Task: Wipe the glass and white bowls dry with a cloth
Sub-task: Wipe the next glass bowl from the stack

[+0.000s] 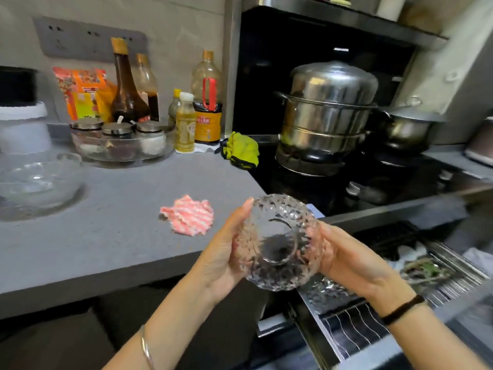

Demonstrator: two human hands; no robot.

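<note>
both wrists come up from the bottom edge, and between them the textured glass bowl [277, 244] is held in the air, tipped so its base faces the camera and its mouth points away. left grip [226, 249] is cupped round the bowl's left side with the thumb up along the rim; right grip [346, 260] is cupped round the right side, its fingertips showing through the glass. each is clamped on the bowl. it hangs over the front corner of the grey table [120, 236], partly above a pulled-out drawer rack [400, 303].

the pink striped cloth [189, 214] lies crumpled on the table just beyond the left grip, touching neither hand, so drying of this bowl does not look begun. a second, smooth glass bowl [40, 182] stands well apart at the far left. white bowls cannot be picked out for certain; pale shapes in the drawer are too blurred.

the risk, as i judge it: fetching the cloth means letting go with one side. if the glass is wet it could slide out of the one remaining grip and fall on the table edge or the metal rack below and chip or shatter.
</note>
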